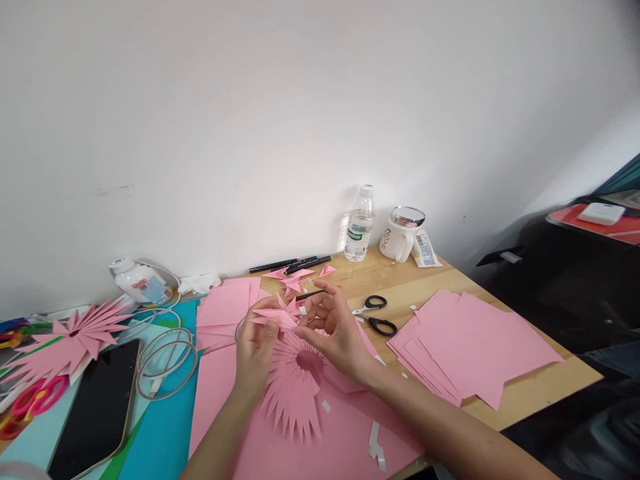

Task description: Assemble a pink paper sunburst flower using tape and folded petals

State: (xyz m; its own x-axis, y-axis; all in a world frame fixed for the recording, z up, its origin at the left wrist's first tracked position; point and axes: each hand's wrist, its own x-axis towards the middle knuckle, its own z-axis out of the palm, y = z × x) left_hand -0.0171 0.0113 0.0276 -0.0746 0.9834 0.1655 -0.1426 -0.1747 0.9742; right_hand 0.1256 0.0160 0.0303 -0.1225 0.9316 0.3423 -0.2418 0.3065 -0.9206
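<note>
My left hand [257, 343] pinches a folded pink paper piece [277, 316] between thumb and fingers. Beside its pointed end, my right hand [333, 327] has its fingers spread and curved, with a tiny white scrap [303, 310] near the fingertips; whether it grips that scrap is unclear. Below both hands, a fan-like ring of folded pink paper [295, 400] with many points lies on a large pink sheet [280, 460]. Black-handled scissors [376, 313] lie just right of my right hand. Several small pink folded pieces [294, 283] sit behind the hands.
Pink sheets [475, 340] are stacked at right. A water bottle [360, 227] and white mug [400, 235] stand by the wall, near black markers [300, 264]. On the left are a phone [97, 407], coiled cable [167, 363], pink paper star [75, 333], white bottle [140, 281] and pink-handled scissors [40, 397].
</note>
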